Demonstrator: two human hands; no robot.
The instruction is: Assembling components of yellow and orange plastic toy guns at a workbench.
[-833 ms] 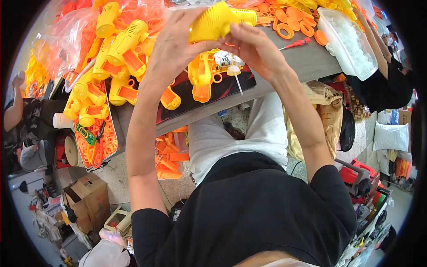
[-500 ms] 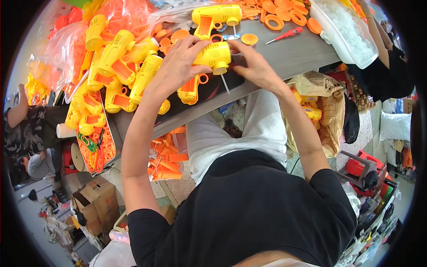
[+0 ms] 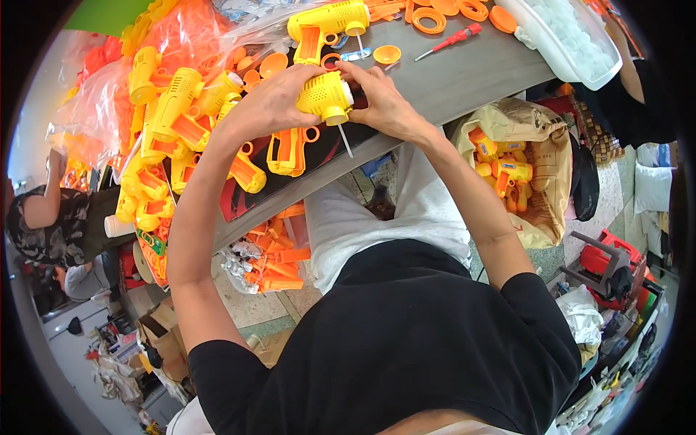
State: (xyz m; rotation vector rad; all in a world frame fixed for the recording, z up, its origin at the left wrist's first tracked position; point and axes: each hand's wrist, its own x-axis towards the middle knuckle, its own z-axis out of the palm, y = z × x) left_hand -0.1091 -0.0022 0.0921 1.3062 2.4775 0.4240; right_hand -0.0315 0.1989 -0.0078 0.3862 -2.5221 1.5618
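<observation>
A yellow plastic toy gun [image 3: 324,96] with an orange-lined grip is held between both hands over the table's near edge. My left hand [image 3: 279,103] wraps the rear of its body from the left. My right hand [image 3: 384,104] pinches the muzzle end with thumb and forefinger, where a white round piece shows. A thin white stick [image 3: 346,141] points down from under the muzzle. Just beyond lies another yellow toy gun [image 3: 330,23], also with a white stick. An orange ring [image 3: 330,62] and a small orange cup [image 3: 387,54] lie close to my fingers.
Several yellow toy guns [image 3: 178,101] pile up at left beside clear bags of orange parts. A red screwdriver [image 3: 449,41] and orange discs [image 3: 429,20] lie far right, near a white tub [image 3: 580,69] of translucent pieces. Below right, a paper sack [image 3: 547,174] holds yellow toys. Other people sit nearby.
My right hand has closed in from the right onto the toy gun's muzzle, where a white piece now shows. The held gun has shifted left in view.
</observation>
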